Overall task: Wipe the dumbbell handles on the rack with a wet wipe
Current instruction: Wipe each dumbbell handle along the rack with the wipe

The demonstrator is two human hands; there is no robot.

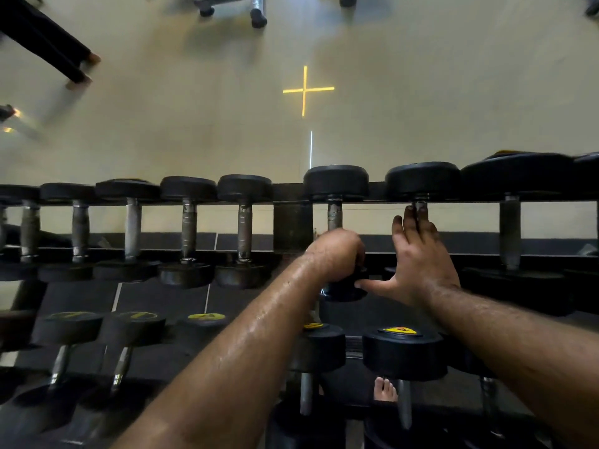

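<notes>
The top tier of a black rack (292,222) holds a row of black-headed dumbbells with worn metal handles. My left hand (338,254) is curled round the near end of one handle (334,215), just right of the rack's centre post. Over the neighbouring dumbbell (421,179), my right hand (418,254) lies flat with straight fingers along the handle and its fingertips near the far head. Its thumb points left toward the near head (345,288) of the dumbbell my left hand holds. No wet wipe shows; one could be hidden under either hand.
Several more dumbbells (188,222) fill the top tier to the left, and a bigger one (510,228) sits on the right. The lower tier holds yellow-labelled dumbbells (403,354). My bare foot (385,388) shows below. Beyond the rack are a person's legs (48,43) and equipment feet (257,14).
</notes>
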